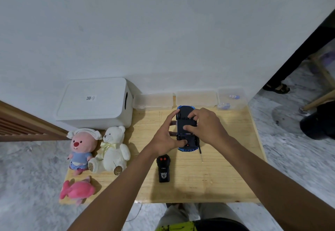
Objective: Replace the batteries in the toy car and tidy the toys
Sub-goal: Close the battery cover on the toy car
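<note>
Toy car: the toy car [186,129] lies upside down on the wooden table [226,176], toward the far edge and right of the middle; black underside up, blue body showing at both ends
Left hand: the left hand [166,138] is clamped on the car's left flank; thumb pressed on the near end of the underside, fingers spread along the side
Right hand: the right hand [204,125] lies over the car from the right, fingertips bent onto the middle panel of the underside, where a battery cover would likely sit; whether the cover is off or on cannot be told
Handling: judged a light, stiff plastic shell, smooth enough to slide on the wood; best held by the flanks between the wheels, as the left hand does; small clips and wheels look the most breakable parts
Screwdriver: a thin screwdriver [200,153] lies just beside the car's near right corner
Remote: a black remote [164,169] lies nearer the front edge, apart from the car
Clear boxes: three clear boxes line the far edge; the right clear box [231,98] holds what may be batteries
Plush toys: a white bear [112,151], a pink-faced doll [80,149] and a pink fish [78,190] sit along the left edge, below a white storage bin [94,102] at the far left corner; not yet tidied
</note>
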`<action>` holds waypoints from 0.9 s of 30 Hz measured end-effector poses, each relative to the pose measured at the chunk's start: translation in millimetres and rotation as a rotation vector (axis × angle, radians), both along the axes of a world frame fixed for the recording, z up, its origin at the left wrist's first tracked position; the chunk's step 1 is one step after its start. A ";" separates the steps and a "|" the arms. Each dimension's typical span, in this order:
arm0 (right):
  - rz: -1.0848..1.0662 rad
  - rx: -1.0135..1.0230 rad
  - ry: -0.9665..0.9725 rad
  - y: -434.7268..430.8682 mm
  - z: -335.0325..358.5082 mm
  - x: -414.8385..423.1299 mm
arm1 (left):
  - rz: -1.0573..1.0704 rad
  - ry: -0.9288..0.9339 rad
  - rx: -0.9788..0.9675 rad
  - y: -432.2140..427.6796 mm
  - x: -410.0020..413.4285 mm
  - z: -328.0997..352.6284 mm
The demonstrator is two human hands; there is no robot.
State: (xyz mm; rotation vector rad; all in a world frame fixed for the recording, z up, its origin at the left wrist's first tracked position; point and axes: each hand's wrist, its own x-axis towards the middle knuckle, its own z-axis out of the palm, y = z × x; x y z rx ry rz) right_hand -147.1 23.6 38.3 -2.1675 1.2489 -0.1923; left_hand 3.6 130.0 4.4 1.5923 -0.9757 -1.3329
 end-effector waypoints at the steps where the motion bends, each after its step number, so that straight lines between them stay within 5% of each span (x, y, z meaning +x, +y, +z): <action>1: -0.024 -0.016 -0.009 1.7 -1.0 1.4 | 0.000 -0.002 -0.001 -0.2 0.0 0.5; 15: -0.050 -0.001 -0.002 4.7 -3.5 3.2 | 0.021 -0.005 -0.004 5.2 0.1 -5.6; 27: 0.089 -0.281 -0.033 23.7 -24.9 -5.6 | 0.048 0.008 0.001 5.2 5.6 -6.4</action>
